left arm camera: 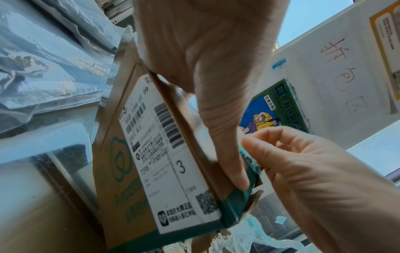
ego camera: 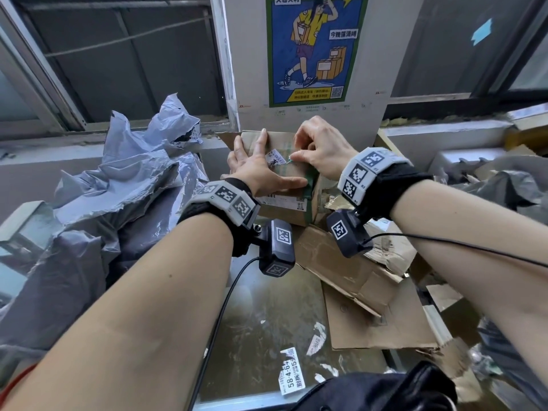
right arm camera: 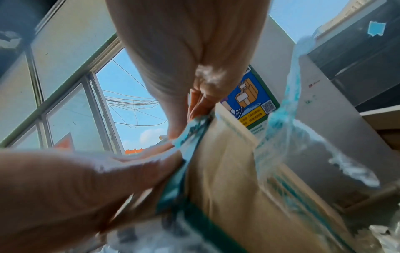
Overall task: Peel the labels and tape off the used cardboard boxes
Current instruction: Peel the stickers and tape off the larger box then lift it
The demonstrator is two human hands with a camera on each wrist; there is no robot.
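On a glossy table (ego camera: 267,321) littered with flattened cardboard (ego camera: 355,280) and grey bags (ego camera: 118,179), below a window-side poster (ego camera: 315,48), the left hand (ego camera: 261,170) presses flat on the box (ego camera: 284,209) while the right hand (ego camera: 323,152) pinches its green tape (ego camera: 310,185).

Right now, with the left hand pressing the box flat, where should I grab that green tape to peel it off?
Take the lifted end of the green tape on top of the cardboard box, where the right hand pinches it already. Come from the right side and pull along the strip toward the near corner, where it wraps over the edge. The left hand lies flat across the box, blocking the other side.
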